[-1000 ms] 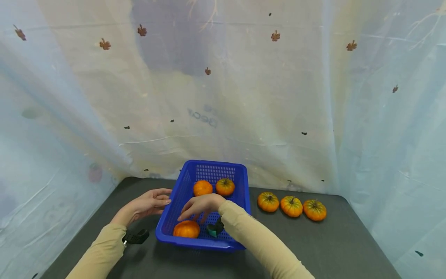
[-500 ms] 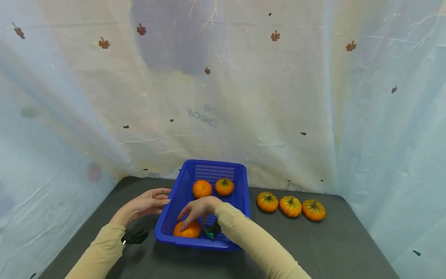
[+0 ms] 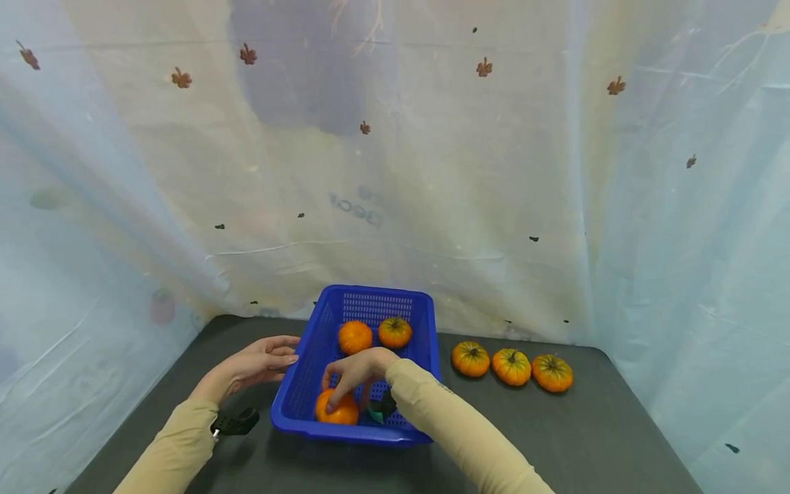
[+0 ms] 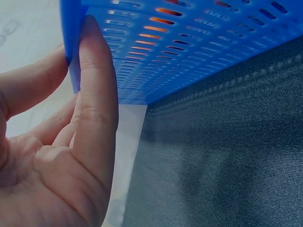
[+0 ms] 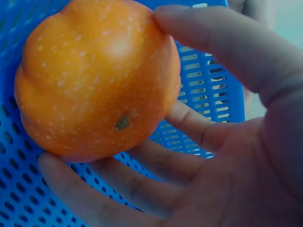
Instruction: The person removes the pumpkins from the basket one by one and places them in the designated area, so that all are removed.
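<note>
The right hand [image 3: 361,369] has its grip curled round an orange pumpkin [image 3: 343,414], near the front left corner inside a blue basket [image 3: 345,432]. The left hand [image 3: 256,363] pinches the basket's left rim. Two more pumpkins [image 3: 355,337] sit farther back inside; three other pumpkins [image 3: 511,367] line the dark surface [image 3: 592,432] to the right. Pale sheeting [image 3: 432,171] hangs behind, dotted with brown leaves [image 3: 484,67].

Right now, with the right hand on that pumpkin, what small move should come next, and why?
Probably lift the pumpkin straight up, clear of the rim: the right hand has thumb and fingers around it inside the basket, and the left hand pinches the rim, which should steady things.
</note>
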`<state>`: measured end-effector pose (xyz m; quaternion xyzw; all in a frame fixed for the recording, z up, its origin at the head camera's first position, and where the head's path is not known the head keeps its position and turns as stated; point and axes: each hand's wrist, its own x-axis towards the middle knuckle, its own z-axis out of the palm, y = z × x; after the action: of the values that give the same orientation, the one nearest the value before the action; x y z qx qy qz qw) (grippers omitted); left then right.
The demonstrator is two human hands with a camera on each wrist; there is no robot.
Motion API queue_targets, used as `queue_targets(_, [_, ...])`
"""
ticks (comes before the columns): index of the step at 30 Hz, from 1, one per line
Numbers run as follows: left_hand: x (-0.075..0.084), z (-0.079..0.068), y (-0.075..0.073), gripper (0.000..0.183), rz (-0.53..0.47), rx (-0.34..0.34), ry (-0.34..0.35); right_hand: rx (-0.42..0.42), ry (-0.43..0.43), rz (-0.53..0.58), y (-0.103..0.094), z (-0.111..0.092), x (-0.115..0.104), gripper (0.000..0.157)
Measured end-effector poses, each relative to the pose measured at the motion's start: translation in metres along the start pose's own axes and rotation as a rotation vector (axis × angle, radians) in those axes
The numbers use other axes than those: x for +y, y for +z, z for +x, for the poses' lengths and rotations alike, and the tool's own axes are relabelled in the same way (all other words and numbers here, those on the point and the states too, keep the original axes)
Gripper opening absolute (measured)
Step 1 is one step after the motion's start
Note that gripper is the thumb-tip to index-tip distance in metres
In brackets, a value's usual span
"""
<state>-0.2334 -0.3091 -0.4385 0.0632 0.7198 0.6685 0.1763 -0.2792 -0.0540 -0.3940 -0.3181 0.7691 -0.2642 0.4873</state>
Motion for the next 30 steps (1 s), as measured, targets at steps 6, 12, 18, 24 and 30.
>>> queue_targets(6, [-0.001,0.0,0.001,0.065,-0.008,-0.008,0.011,-0.015,-0.014,0.023,-0.002,-0.003,0.002,0.033])
queue_targets(12, [0.0,-0.002,0.0,0.066,0.0,-0.008,0.013,-0.046,-0.013,0.018,-0.004,-0.01,0.005,0.035])
queue_targets(18, [0.002,-0.001,0.001,0.065,-0.007,-0.006,0.008,-0.037,-0.024,0.021,-0.009,-0.015,0.012,0.034])
queue_targets(24, [0.003,-0.002,0.001,0.066,-0.014,-0.007,0.004,-0.06,-0.013,0.041,-0.014,-0.016,0.018,0.04])
queue_targets(30, [0.003,-0.001,0.001,0.069,-0.024,-0.023,0.002,-0.09,-0.045,0.056,-0.018,-0.017,0.024,0.038])
